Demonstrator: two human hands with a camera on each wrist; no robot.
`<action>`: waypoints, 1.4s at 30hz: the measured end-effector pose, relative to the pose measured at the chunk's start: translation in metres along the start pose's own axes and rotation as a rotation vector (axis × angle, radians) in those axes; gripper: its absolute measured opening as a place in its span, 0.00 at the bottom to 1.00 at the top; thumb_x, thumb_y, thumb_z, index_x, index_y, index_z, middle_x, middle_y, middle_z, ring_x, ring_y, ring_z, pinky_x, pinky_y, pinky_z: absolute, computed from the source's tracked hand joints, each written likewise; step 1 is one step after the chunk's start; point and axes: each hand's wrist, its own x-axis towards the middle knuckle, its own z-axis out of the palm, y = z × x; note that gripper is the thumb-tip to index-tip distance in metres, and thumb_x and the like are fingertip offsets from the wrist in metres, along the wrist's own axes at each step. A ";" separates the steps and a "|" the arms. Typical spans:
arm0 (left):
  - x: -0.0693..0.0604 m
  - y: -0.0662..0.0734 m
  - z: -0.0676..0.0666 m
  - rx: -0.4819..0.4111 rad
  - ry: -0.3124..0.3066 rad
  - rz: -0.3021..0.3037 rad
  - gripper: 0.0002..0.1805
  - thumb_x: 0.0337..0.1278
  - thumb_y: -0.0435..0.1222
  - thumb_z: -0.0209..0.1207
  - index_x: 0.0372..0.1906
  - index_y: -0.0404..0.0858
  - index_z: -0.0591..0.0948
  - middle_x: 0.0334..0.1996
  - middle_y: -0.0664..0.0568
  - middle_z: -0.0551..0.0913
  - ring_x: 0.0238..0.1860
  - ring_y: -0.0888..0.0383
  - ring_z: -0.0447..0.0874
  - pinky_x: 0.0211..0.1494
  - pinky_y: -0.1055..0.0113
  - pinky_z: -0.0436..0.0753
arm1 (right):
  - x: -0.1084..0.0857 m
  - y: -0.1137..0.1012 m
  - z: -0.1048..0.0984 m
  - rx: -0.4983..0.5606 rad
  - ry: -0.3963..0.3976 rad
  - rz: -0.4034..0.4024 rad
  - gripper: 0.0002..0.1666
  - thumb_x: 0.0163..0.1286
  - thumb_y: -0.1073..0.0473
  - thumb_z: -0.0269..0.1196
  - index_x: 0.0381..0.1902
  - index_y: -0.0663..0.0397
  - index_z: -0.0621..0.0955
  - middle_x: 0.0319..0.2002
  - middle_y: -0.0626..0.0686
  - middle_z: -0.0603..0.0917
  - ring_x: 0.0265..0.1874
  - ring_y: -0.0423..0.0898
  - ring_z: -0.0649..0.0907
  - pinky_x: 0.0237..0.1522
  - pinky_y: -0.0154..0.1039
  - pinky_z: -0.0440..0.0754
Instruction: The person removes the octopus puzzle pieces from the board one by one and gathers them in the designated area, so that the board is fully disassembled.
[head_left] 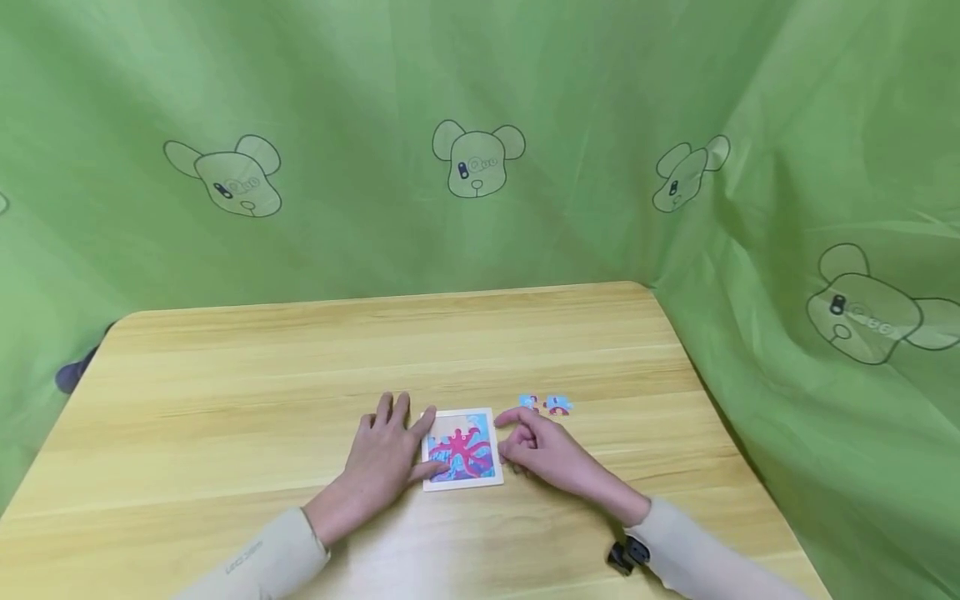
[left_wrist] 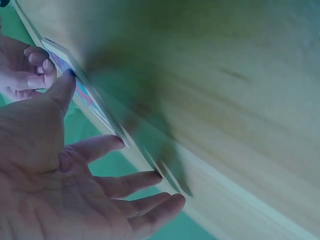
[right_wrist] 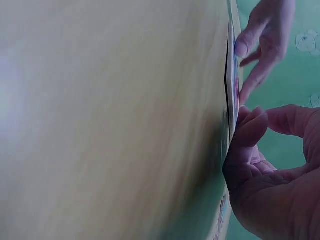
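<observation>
Puzzle (head_left: 467,457) and tray (head_left: 465,485) are seen in the lower middle of the frame in the head view, laid flat on the table (head_left: 285,392). The inset is spanned by a red octopus; a plain, sandy patch at its upper left seems to be unfilled. Two loose pieces, one left (head_left: 528,403) and one right (head_left: 558,406), are seen to the right of the tray, just above the knuckles of the right hand (head_left: 546,452).

By the left hand (head_left: 381,458) nothing is clasped: its fingers are spread, with the thumb laid over the puzzle's lower left and the index finger set by the tray's upper left corner. By the right hand, bent fingers are brought to the tray's right rim; whether anything is pinched there cannot be told.

If the thumb were pressed unevenly, a fitted piece could be tipped or worked out of its seat. Were the rim pushed harder from one side than the other, the tray could be skewed or slid. The loose pieces could be swept aside or flipped if the right knuckles were lifted carelessly. With the upper left corner partly covered by fingers, a misaligned edge could be overlooked.
</observation>
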 end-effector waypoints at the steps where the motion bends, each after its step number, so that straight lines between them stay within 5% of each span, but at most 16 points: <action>1: 0.000 0.000 0.000 0.008 0.005 0.002 0.45 0.62 0.65 0.70 0.75 0.41 0.80 0.67 0.27 0.75 0.69 0.26 0.72 0.56 0.39 0.84 | 0.001 -0.001 0.002 0.003 -0.010 -0.004 0.25 0.79 0.63 0.67 0.68 0.68 0.77 0.34 0.57 0.86 0.28 0.48 0.83 0.30 0.33 0.80; 10: 0.000 0.001 0.000 -0.004 0.003 0.002 0.45 0.62 0.65 0.70 0.76 0.41 0.80 0.66 0.27 0.75 0.67 0.26 0.72 0.55 0.39 0.84 | 0.011 -0.006 0.016 0.075 -0.097 -0.022 0.27 0.80 0.64 0.66 0.71 0.68 0.75 0.33 0.59 0.88 0.26 0.50 0.86 0.27 0.39 0.87; 26: -0.002 0.002 -0.002 0.011 -0.004 0.000 0.46 0.63 0.64 0.70 0.76 0.39 0.79 0.67 0.26 0.74 0.69 0.24 0.72 0.56 0.38 0.85 | 0.028 -0.013 0.018 -0.079 -0.142 -0.012 0.23 0.78 0.66 0.68 0.67 0.67 0.79 0.29 0.52 0.88 0.23 0.48 0.88 0.27 0.41 0.89; 42: -0.002 0.000 0.000 0.006 0.000 -0.006 0.46 0.63 0.65 0.70 0.76 0.39 0.79 0.67 0.26 0.74 0.68 0.25 0.72 0.55 0.39 0.85 | 0.028 -0.012 0.022 -0.078 -0.104 -0.033 0.19 0.78 0.68 0.67 0.63 0.64 0.79 0.27 0.51 0.88 0.22 0.48 0.88 0.24 0.39 0.87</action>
